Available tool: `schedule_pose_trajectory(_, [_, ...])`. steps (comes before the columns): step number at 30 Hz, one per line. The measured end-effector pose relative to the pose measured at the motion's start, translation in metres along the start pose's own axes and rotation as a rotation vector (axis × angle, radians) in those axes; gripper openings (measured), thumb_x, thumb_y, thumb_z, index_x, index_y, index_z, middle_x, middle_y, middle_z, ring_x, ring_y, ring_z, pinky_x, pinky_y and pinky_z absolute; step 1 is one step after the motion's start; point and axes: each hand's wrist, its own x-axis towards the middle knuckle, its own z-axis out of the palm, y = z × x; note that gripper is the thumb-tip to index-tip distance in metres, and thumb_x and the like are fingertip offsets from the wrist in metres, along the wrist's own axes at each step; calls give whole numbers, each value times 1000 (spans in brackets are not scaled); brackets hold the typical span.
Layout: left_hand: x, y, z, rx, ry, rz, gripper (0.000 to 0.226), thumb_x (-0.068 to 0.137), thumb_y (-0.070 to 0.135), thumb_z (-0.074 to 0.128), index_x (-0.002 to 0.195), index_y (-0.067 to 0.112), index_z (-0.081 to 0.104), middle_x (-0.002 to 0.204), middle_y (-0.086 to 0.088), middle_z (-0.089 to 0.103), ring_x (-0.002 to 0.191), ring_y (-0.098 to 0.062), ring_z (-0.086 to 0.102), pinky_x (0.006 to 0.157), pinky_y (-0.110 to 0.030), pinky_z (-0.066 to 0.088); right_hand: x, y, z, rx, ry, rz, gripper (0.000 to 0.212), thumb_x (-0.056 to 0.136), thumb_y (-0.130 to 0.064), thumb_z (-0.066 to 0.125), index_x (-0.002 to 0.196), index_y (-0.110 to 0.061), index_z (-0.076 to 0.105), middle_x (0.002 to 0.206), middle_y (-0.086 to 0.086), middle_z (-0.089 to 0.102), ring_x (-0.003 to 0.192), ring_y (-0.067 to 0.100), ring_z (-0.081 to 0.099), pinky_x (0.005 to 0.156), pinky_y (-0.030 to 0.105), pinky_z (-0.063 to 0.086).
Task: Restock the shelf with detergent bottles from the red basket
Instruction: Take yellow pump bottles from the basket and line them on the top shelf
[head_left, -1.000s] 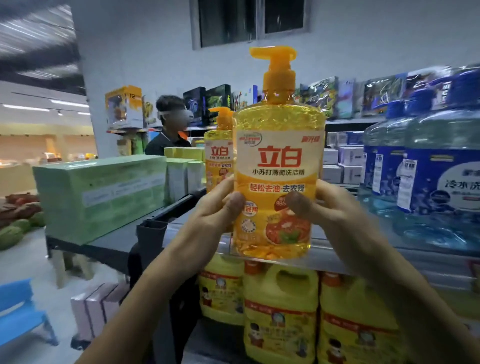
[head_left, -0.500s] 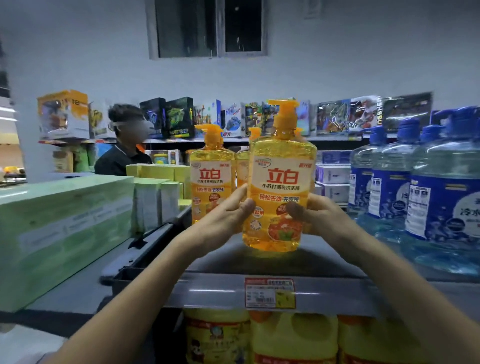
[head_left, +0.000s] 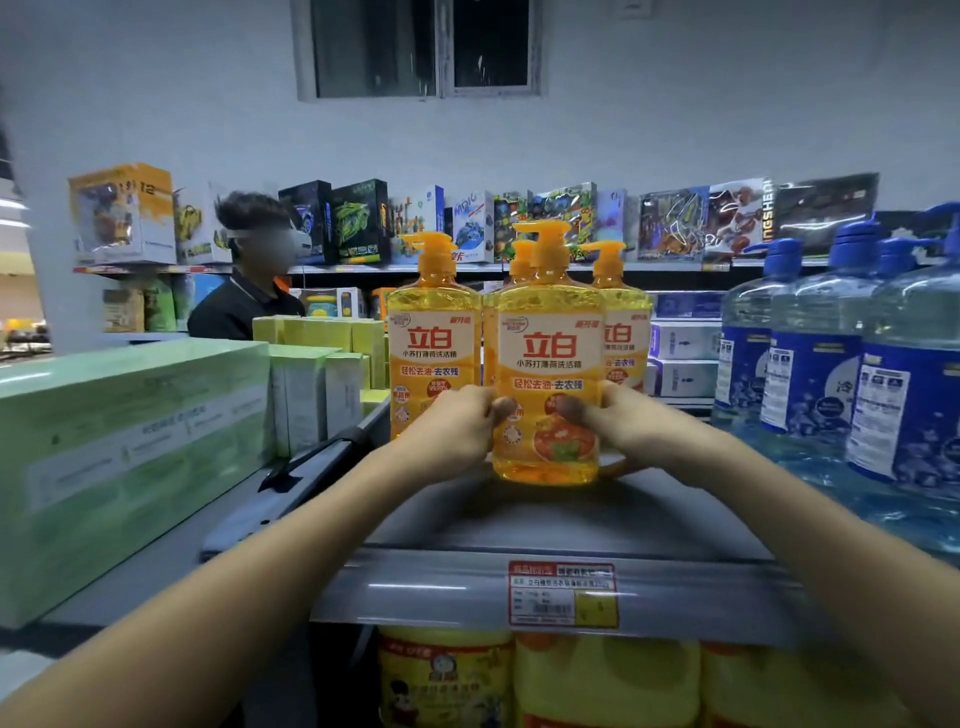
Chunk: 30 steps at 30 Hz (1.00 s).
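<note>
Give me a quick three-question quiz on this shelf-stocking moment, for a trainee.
1. True or false: the left hand and right hand both grip the orange detergent bottle.
2. What stands right of it on the shelf? A red cans; B blue-capped bottles; C paper rolls.
3. Which way does the held bottle's label face?
Key: 1 true; 2 B; 3 toward the camera.
</note>
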Motion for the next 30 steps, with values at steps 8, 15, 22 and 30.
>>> schedule_pose_trajectory(8, [8, -34, -27, 310, 762, 252, 12, 87, 4, 63, 99, 7, 61, 90, -4, 62, 75, -16, 60, 58, -14, 43, 30, 5, 7, -123, 124, 28, 43, 96, -53, 53, 128, -24, 55, 127, -3, 66, 114, 19, 63, 100, 38, 50])
schedule_pose_trajectory(15, [4, -68, -35, 221, 537, -277, 63, 88, 51, 65, 133, 14, 41, 126, -12, 62, 113, -32, 59, 95, -44, 48, 32, 33, 26, -354, 160, 64, 45, 88, -45, 59, 128, -25, 54, 114, -2, 69, 109, 22, 65, 98, 32, 47])
schedule_pose_trajectory(22, [-8, -67, -24, 205, 257, -271, 69, 90, 39, 68, 140, 15, 28, 136, -13, 55, 124, -32, 53, 102, -38, 41, 34, 34, 28, -393, 185, -2, 28, 81, -31, 62, 108, -24, 62, 87, -4, 72, 87, 18, 69, 80, 30, 52])
schedule_pose_trajectory(30, [-12, -62, -22, 274, 269, -272, 60, 92, 41, 65, 139, 16, 38, 137, -14, 56, 127, -34, 51, 102, -37, 41, 33, 36, 30, -486, 222, 87, 50, 91, -34, 62, 129, -8, 44, 124, 17, 63, 114, 37, 60, 89, 34, 45])
